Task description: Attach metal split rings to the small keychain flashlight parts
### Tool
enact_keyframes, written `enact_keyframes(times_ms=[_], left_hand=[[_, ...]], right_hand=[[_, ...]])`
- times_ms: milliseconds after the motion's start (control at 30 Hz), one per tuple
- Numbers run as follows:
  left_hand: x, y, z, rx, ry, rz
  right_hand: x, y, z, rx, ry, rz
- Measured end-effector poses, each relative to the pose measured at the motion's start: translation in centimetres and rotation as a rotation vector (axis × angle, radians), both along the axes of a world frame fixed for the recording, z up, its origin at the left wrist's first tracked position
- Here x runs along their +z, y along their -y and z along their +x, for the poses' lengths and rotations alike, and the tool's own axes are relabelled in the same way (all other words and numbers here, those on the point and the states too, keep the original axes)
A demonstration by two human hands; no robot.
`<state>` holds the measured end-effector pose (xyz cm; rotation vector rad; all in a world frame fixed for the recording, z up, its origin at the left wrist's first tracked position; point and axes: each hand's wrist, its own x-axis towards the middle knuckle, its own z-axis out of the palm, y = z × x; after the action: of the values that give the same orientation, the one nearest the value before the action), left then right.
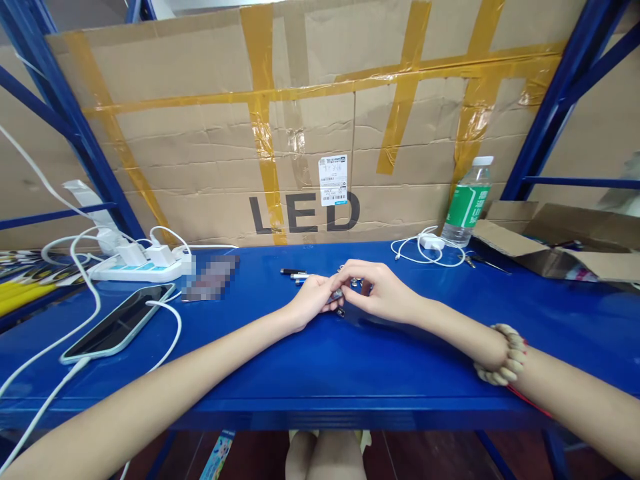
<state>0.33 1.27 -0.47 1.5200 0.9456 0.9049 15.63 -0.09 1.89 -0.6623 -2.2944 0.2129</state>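
My left hand (314, 299) and my right hand (376, 288) meet over the middle of the blue table. The left is closed around a small grey, slim piece (337, 295), mostly hidden by fingers, so its kind is unclear. My right thumb and fingertips pinch at the same piece from the right. Just beyond the left hand lie a black pen-like stick (292, 271) and a white one (300, 276). Small shiny metal bits (355, 282) show behind the right fingers. Below the hands sits a small dark piece (341, 312).
On the left are a phone (120, 323) with a cable, a power strip (140, 267) with plugs, and a blurred flat item (211, 279). A coiled white cable (425, 250), a water bottle (467, 203) and an open cardboard box (555, 250) stand right. A large carton (210, 167) closes the back.
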Motion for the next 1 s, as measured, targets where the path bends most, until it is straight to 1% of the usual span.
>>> enact_keyframes(times_ms=[300, 567, 667, 867, 1000], left_hand=[[0.16, 0.14, 0.02, -0.007, 0.005, -0.007], [0.05, 0.07, -0.05, -0.02, -0.021, 0.028], [0.04, 0.03, -0.06, -0.033, -0.032, 0.046], [0.28, 0.15, 0.05, -0.018, -0.055, 0.03], [0.1, 0.05, -0.02, -0.027, -0.049, 0.043]], right_hand=[[0.08, 0.04, -0.01, -0.002, 0.009, -0.009], [0.34, 0.12, 0.07, 0.005, 0.043, -0.015], [0.31, 0.05, 0.13, 0.007, 0.054, -0.01], [0.15, -0.06, 0.31, 0.002, 0.058, -0.012], [0.17, -0.06, 0.31, 0.017, 0.05, -0.002]])
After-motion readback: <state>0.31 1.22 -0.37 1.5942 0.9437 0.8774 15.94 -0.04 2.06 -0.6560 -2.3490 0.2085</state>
